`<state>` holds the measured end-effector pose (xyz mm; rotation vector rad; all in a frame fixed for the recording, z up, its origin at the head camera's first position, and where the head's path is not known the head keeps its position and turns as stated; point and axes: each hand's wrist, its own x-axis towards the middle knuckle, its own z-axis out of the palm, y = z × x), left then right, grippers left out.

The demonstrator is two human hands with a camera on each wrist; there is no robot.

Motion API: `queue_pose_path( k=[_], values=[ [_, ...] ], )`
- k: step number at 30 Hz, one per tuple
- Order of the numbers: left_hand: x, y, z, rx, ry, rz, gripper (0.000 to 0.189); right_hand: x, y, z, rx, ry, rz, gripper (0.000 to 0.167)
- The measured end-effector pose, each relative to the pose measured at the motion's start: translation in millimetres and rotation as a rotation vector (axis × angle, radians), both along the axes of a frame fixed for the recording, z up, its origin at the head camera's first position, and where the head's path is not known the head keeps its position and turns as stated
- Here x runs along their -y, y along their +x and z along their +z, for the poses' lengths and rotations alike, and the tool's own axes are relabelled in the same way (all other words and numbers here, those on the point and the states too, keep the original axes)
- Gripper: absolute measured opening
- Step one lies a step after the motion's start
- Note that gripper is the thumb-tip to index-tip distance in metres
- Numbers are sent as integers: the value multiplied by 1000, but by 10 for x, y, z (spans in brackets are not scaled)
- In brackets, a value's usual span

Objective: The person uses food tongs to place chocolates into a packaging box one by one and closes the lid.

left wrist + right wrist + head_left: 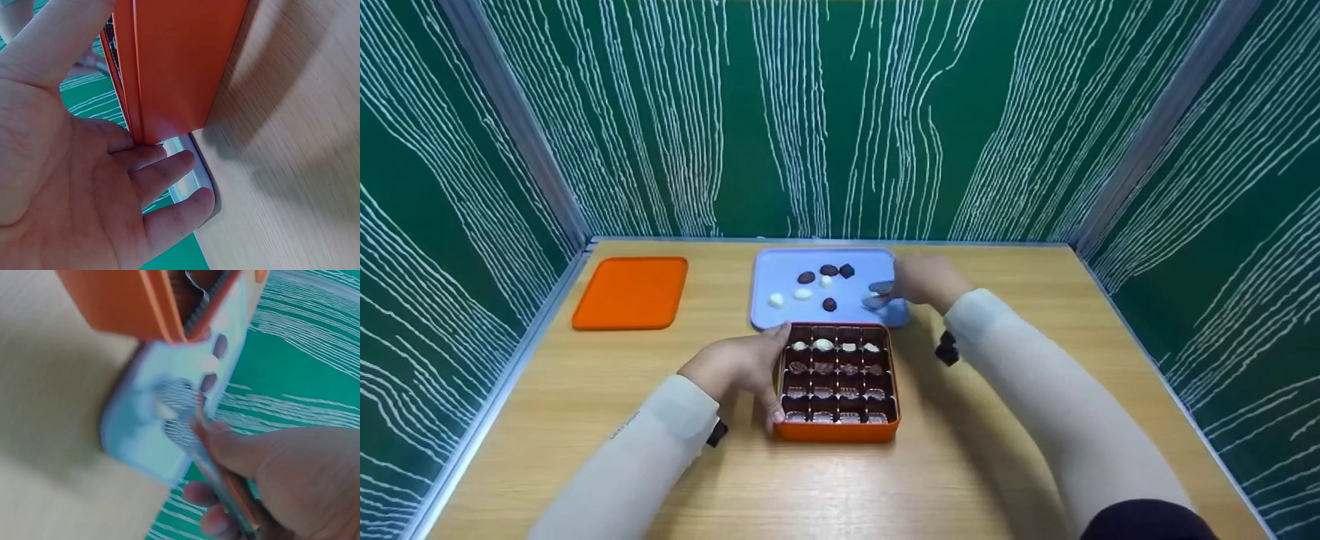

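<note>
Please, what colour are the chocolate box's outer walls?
The chocolate box is orange outside, clearest in the left wrist view.

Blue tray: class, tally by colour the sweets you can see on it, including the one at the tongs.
Dark brown sweets: 4
White sweets: 4, counting the one at the tongs
Total: 8 in view

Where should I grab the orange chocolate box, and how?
Probably grip the orange box by its left and right walls, one palm from each side: they stand straight and upright, while chocolates sit exposed in the open top.
</note>
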<state>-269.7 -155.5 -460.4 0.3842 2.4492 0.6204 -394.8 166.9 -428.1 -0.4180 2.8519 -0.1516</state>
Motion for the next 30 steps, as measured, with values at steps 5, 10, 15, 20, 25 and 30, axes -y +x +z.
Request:
queue_pose_path(
  k=[5, 10, 15, 20, 25, 30],
  values=[
    [2, -14, 2, -10, -16, -11, 174, -173, -23, 191, 59, 45, -32, 56],
    [-6, -11, -5, -25, -23, -34, 171, -206, -15, 249, 151, 15, -143, 52],
    [-17, -6, -8, -10, -9, -20, 171, -124, 30, 205, 195, 18, -174, 37],
    [-8, -15, -20, -12, 0, -17, 172, -11, 68, 168, 135, 7, -158, 31],
    [-10, 4, -3, -7, 8, -8, 172, 38, 93, 165, 56, 20, -130, 30],
    [-11, 15, 18, -2, 9, -5, 172, 52, 72, 132, 44, 38, -140, 28]
  ],
)
